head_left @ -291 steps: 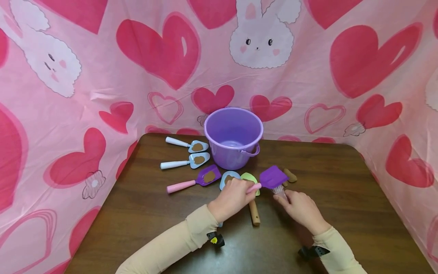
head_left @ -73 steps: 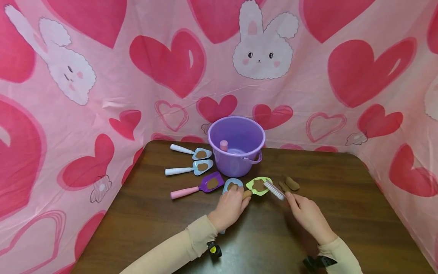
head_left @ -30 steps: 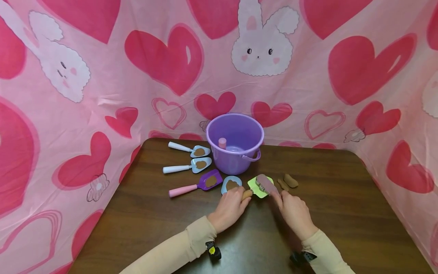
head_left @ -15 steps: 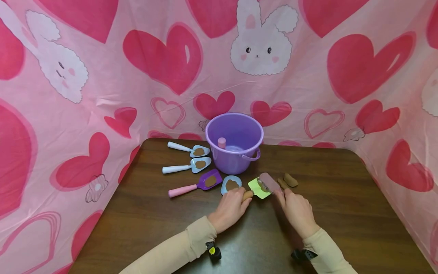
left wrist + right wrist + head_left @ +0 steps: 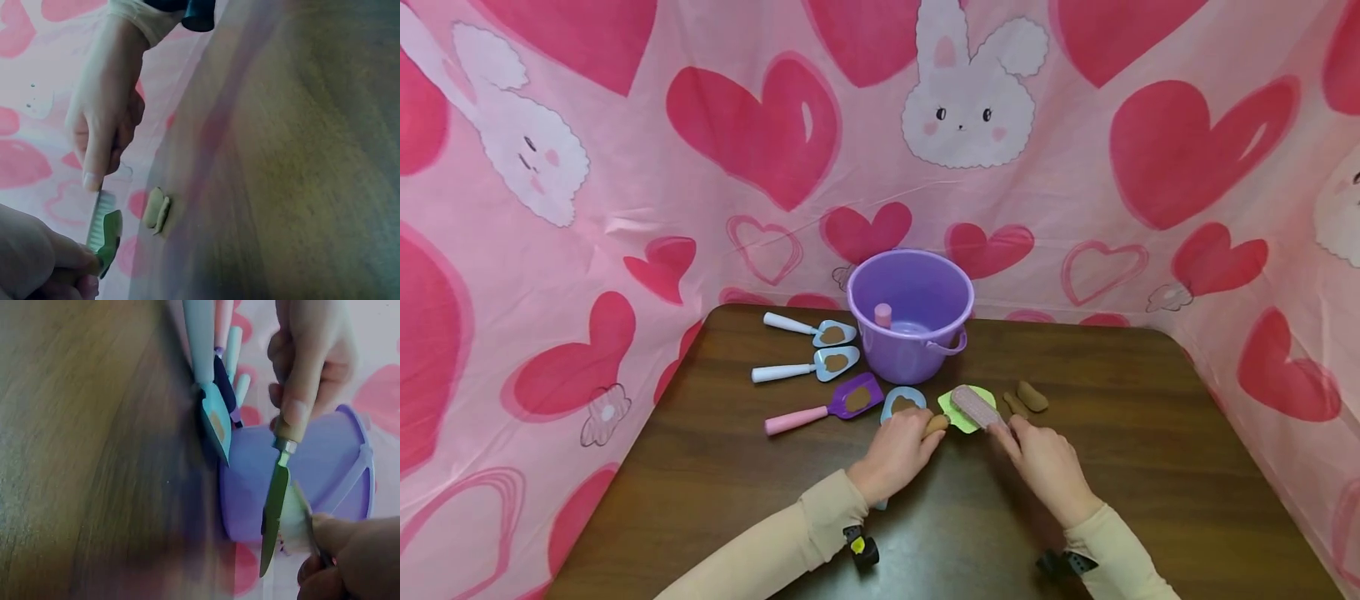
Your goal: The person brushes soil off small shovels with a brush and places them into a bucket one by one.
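Observation:
In the head view my left hand (image 5: 895,450) grips the wooden handle (image 5: 936,425) of a green trowel, raised off the table. My right hand (image 5: 1048,467) holds a brush (image 5: 976,407) with a pinkish back and lays it over the green blade (image 5: 951,408). White bristles show against the blade in the left wrist view, where the trowel (image 5: 111,240) stands edge-on. The right wrist view shows the brush (image 5: 299,519) beside the trowel (image 5: 275,512). Whatever lies under the bristles is hidden in the head view.
A purple bucket (image 5: 910,350) stands behind, a pink handle (image 5: 883,315) inside. Left lie two white-handled trowels (image 5: 782,372) and a purple shovel (image 5: 856,400), brown patches on their blades. A light blue trowel (image 5: 901,400) lies partly under my left hand. Brown lumps (image 5: 1032,397) sit right.
Earlier my left hand held a purple shovel; now a pink handle shows in the bucket and that hand holds the green trowel. The brush has shifted left over the blade, covering its brown patch.

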A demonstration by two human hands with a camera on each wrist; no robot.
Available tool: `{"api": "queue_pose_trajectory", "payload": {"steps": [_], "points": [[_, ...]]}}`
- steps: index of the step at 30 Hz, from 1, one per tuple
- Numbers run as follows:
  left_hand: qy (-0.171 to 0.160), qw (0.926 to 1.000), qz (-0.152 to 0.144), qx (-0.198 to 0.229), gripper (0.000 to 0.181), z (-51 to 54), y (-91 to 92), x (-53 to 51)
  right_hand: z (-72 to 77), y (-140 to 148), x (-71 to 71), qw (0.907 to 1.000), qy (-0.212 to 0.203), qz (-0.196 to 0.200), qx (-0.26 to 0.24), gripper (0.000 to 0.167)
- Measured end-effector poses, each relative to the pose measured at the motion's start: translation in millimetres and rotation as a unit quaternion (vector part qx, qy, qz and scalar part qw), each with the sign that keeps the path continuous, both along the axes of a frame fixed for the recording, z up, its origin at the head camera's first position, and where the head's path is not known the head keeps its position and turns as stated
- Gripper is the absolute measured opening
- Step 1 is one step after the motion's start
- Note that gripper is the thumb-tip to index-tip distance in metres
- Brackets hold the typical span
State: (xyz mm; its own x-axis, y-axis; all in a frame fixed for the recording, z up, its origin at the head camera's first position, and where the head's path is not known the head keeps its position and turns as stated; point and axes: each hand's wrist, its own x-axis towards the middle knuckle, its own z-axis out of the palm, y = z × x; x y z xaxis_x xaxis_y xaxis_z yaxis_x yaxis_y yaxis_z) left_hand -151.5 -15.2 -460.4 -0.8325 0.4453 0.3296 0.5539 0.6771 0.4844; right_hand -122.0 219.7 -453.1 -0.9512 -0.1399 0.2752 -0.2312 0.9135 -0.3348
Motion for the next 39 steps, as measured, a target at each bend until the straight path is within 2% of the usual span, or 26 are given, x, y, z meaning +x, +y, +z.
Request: {"api": "queue_pose_trajectory", "payload": {"steps": [4, 9, 16, 23, 27, 35, 39], "points": [[0.002, 1.0, -0.004, 0.001, 0.026, -2.2, -0.5, 1.1, -2.1, 6, -5.0, 0.9992, -0.027, -0.029, -0.01, 0.036], [0.007, 0.9999, -0.006, 0.006, 0.023, -2.0, -1.9, 2.6, -2.8, 19, -11.2, 0.9973, -0.053, -0.041, -0.03, 0.036], [0.008, 0.9999, -0.008, 0.003, 0.022, -2.2, -2.5, 0.8, -0.4, 19, -10.6, 0.9981, -0.031, -0.038, -0.038, 0.033], [-0.002, 1.0, -0.002, 0.0, 0.022, 0.2, 0.5, 1.5, -1.0, 11, -8.8, 0.999, -0.037, 0.005, -0.024, 0.033], [-0.009, 0.9999, -0.013, 0.002, 0.024, 1.6, 1.6, 2.2, -1.2, 17, -10.1, 0.9992, -0.032, -0.018, -0.019, 0.032], [-0.006, 0.9997, -0.021, 0.008, 0.019, -0.2, 2.3, 3.3, 3.0, 29, -13.1, 0.9962, -0.062, -0.047, -0.04, 0.037], [-0.006, 0.9998, -0.019, 0.009, 0.019, -2.0, 3.0, 3.9, 3.1, 24, -12.1, 0.9968, -0.057, -0.035, -0.045, 0.036]]}}
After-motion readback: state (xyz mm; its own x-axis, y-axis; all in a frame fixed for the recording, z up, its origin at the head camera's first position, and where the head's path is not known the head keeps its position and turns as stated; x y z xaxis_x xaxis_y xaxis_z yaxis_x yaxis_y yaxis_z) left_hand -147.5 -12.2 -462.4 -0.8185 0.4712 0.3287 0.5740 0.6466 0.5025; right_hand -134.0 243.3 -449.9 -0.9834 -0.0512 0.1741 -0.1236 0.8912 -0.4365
